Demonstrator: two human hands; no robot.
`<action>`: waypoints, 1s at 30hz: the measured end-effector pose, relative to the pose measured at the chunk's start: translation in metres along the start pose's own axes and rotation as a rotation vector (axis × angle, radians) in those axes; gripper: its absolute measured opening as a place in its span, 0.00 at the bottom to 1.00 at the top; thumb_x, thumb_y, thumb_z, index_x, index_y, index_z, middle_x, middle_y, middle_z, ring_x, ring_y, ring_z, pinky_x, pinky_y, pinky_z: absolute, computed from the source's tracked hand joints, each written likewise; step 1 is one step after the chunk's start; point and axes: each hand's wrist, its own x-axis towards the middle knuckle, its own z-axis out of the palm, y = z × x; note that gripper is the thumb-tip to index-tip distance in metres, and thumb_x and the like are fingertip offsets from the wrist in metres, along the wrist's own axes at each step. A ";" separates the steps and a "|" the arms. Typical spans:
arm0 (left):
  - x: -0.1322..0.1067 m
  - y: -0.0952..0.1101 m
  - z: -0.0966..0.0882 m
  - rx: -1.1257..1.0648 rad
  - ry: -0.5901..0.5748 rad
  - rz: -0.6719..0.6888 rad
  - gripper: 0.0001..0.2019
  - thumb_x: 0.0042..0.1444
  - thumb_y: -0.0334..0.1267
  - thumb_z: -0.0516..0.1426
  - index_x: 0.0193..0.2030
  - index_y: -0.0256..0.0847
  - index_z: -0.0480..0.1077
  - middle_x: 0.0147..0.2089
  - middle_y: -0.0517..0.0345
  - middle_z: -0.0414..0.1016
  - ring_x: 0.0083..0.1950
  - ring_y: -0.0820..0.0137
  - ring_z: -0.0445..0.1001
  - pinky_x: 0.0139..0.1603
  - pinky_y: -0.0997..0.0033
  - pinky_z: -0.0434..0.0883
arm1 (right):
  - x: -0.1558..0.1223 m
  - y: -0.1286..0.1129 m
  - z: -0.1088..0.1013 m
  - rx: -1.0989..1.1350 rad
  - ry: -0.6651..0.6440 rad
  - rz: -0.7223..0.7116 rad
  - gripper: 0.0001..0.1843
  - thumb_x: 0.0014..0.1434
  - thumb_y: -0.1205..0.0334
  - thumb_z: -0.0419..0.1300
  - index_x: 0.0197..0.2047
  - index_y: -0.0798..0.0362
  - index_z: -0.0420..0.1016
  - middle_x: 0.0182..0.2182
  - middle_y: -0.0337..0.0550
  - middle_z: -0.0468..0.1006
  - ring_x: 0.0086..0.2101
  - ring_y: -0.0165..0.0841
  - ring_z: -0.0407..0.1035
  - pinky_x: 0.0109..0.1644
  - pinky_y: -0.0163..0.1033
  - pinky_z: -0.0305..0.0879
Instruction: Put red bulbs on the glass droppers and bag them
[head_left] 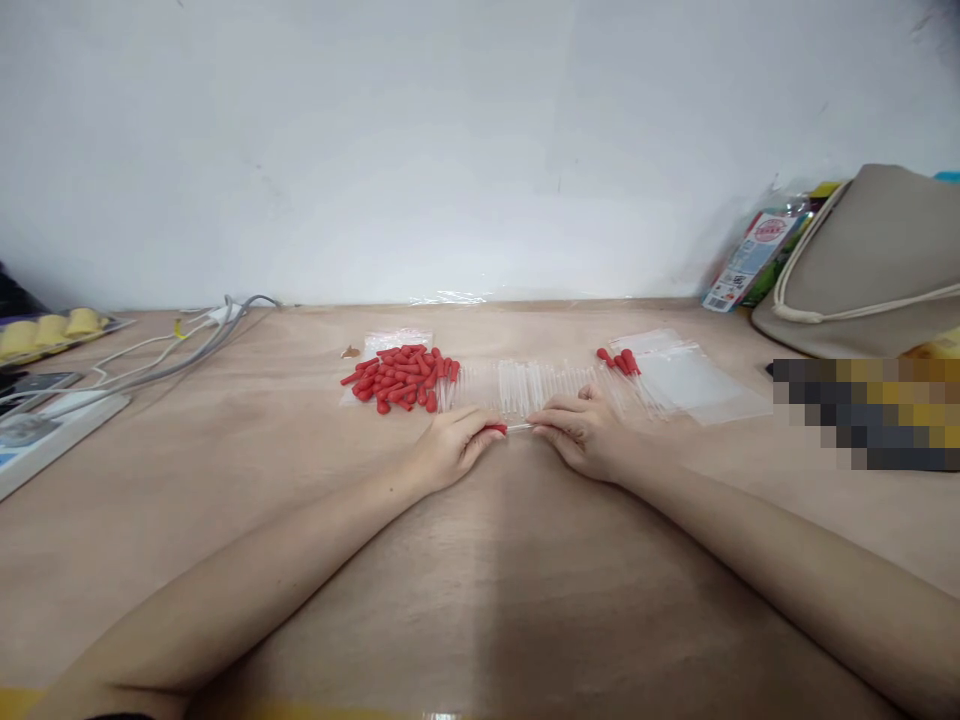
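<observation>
My left hand [454, 445] pinches a red rubber bulb [496, 428] between thumb and fingers. From the bulb a thin clear dropper tube [519, 428] runs right, level, into the closed fingertips of my right hand [577, 430]. Whether the tube sits inside the bulb's mouth is too small to tell. Behind my left hand lies a pile of red rubber bulbs [401, 376]. A row of clear dropper tubes [525, 385] lies side by side just beyond both hands. To the right, several droppers with red bulbs [621, 361] rest on plastic bags.
Clear plastic bags [705, 378] lie flat at the right, and another bag [397, 340] is behind the bulbs. Cables [172, 345] and a power strip [64, 435] occupy the left. A beige drawstring bag [870, 260] and a packet [754, 260] stand at the back right, against the wall.
</observation>
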 end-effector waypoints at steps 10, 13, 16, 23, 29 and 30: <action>-0.001 -0.002 0.002 0.067 0.000 -0.014 0.08 0.59 0.37 0.51 0.40 0.37 0.68 0.34 0.55 0.74 0.35 0.72 0.72 0.36 0.73 0.69 | 0.003 -0.011 -0.006 -0.193 -0.018 -0.013 0.14 0.59 0.65 0.49 0.27 0.53 0.73 0.23 0.39 0.73 0.23 0.27 0.59 0.35 0.39 0.46; -0.001 -0.002 0.001 0.058 -0.009 0.012 0.07 0.59 0.36 0.51 0.39 0.37 0.68 0.34 0.55 0.74 0.34 0.72 0.72 0.36 0.73 0.69 | 0.004 -0.013 -0.008 -0.150 -0.032 -0.022 0.14 0.60 0.65 0.48 0.27 0.54 0.72 0.24 0.39 0.73 0.23 0.27 0.59 0.34 0.39 0.45; -0.001 -0.002 0.001 0.045 -0.041 0.027 0.08 0.59 0.36 0.51 0.40 0.37 0.68 0.34 0.54 0.74 0.35 0.72 0.72 0.36 0.73 0.69 | 0.005 -0.013 -0.007 -0.113 -0.061 -0.025 0.14 0.60 0.65 0.47 0.27 0.55 0.70 0.24 0.39 0.73 0.23 0.27 0.59 0.34 0.39 0.45; 0.000 -0.001 0.001 0.043 -0.047 0.041 0.08 0.58 0.36 0.51 0.39 0.35 0.68 0.33 0.54 0.73 0.33 0.72 0.70 0.34 0.74 0.68 | 0.008 -0.016 0.001 -0.131 -0.079 -0.034 0.14 0.60 0.65 0.46 0.28 0.56 0.69 0.24 0.40 0.72 0.23 0.27 0.57 0.34 0.39 0.43; 0.001 0.000 0.002 0.046 -0.042 0.054 0.07 0.59 0.35 0.50 0.39 0.36 0.67 0.33 0.54 0.73 0.34 0.72 0.71 0.35 0.73 0.68 | 0.010 -0.017 0.003 -0.140 -0.149 0.010 0.16 0.61 0.65 0.45 0.28 0.56 0.69 0.25 0.42 0.73 0.24 0.28 0.59 0.35 0.38 0.44; 0.002 0.000 0.002 0.054 -0.034 0.053 0.07 0.58 0.35 0.50 0.39 0.36 0.67 0.33 0.54 0.73 0.34 0.72 0.71 0.35 0.73 0.68 | 0.011 -0.019 0.002 -0.148 -0.169 0.019 0.16 0.61 0.65 0.44 0.28 0.56 0.70 0.26 0.42 0.73 0.24 0.28 0.60 0.36 0.38 0.45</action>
